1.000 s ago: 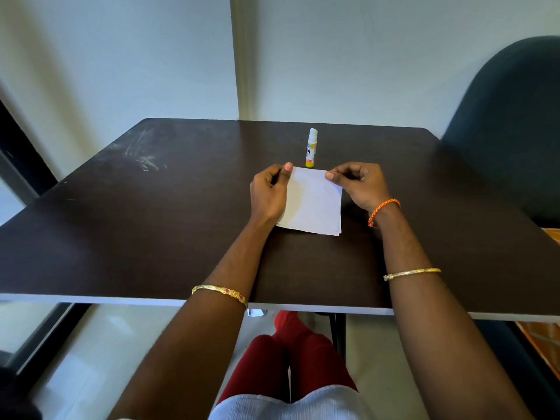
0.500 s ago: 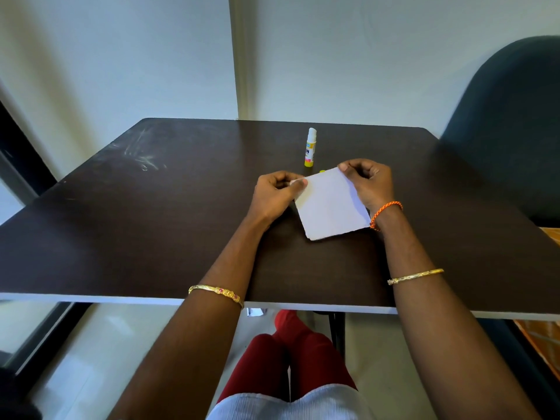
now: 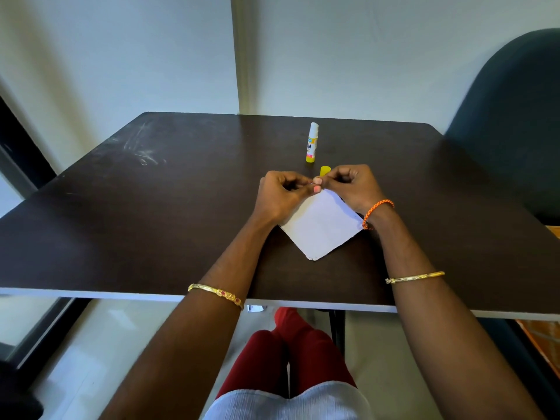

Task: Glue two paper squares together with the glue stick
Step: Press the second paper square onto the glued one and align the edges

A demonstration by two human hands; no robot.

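Paper squares point(image 3: 321, 225) on dark worktop point(image 3: 151, 222), stacked, turned diamond-wise, near corner pointing at near edge, roughly mid-width. Left hand point(image 3: 280, 197) and right hand point(image 3: 353, 187) meeting at far corner of stack, fingertips pinching that corner; grip of each clenched on paper. Glue stick point(image 3: 312, 143) upright, uncapped, toward far edge, apart from hands. Yellow cap point(image 3: 325, 170) just behind right hand's fingers. Orange thread band point(image 3: 377, 212) on right wrist. Dark chair point(image 3: 512, 125) beyond right edge.

gold bangles point(image 3: 215, 294) both forearms | orange thread bracelet point(image 3: 377, 211) right wrist | red trousers point(image 3: 285, 359)
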